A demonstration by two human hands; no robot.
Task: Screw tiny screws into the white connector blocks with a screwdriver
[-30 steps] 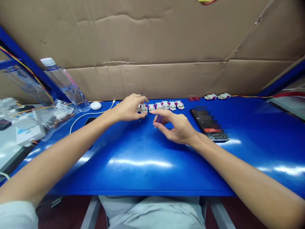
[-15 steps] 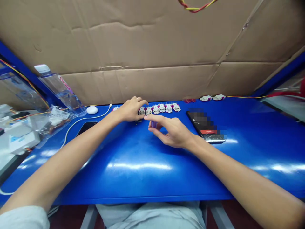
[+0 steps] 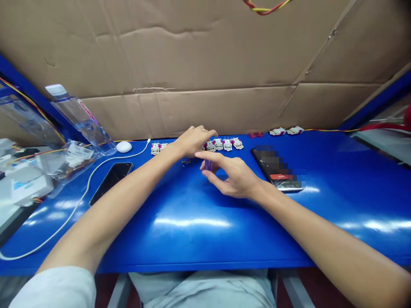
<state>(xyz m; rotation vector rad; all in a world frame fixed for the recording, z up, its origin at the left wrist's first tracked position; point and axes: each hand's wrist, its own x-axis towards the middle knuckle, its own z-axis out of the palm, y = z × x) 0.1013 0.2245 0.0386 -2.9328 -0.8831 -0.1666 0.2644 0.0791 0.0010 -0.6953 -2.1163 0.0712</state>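
A row of small white-and-magenta modules [image 3: 226, 144] lies along the back of the blue table [image 3: 192, 205]. My left hand [image 3: 193, 140] reaches over the row's left end, its fingers curled and pinched on one module there. Two more modules [image 3: 156, 148] lie apart to its left. My right hand [image 3: 233, 174] rests on the table just in front of the row, thumb and fingers closed on a small purple tool [image 3: 208, 164] that stands upright. Several tiny dark screws [image 3: 185, 161] lie beside my left wrist.
A dark phone [image 3: 276, 168] lies right of my right hand, another phone [image 3: 111, 176] on the left with a white cable [image 3: 80, 199] and a white puck [image 3: 123, 147]. Clear plastic bags [image 3: 78, 117] and white boxes [image 3: 27, 184] crowd the left. A cardboard wall [image 3: 205, 77] closes the back.
My left hand has slid right along the row, uncovering two modules on its left. My right hand has stayed almost in place with the purple tool.
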